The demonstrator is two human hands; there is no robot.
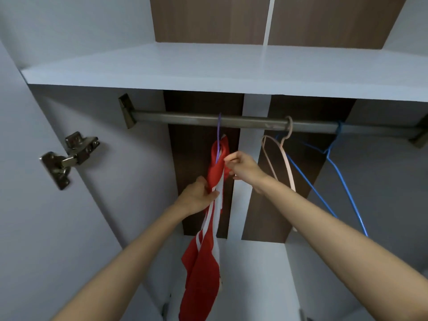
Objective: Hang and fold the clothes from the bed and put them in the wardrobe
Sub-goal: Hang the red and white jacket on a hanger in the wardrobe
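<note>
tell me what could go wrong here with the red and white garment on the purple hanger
1. The red and white garment hangs bunched in a narrow twist from the purple hanger; let go like this, it may slide off or crease.
2. The left hand and right hand both grip the fabric; a tug could pull the thin hook off the rail.
3. The right forearm passes close to the pink hanger and might knock it.
</note>
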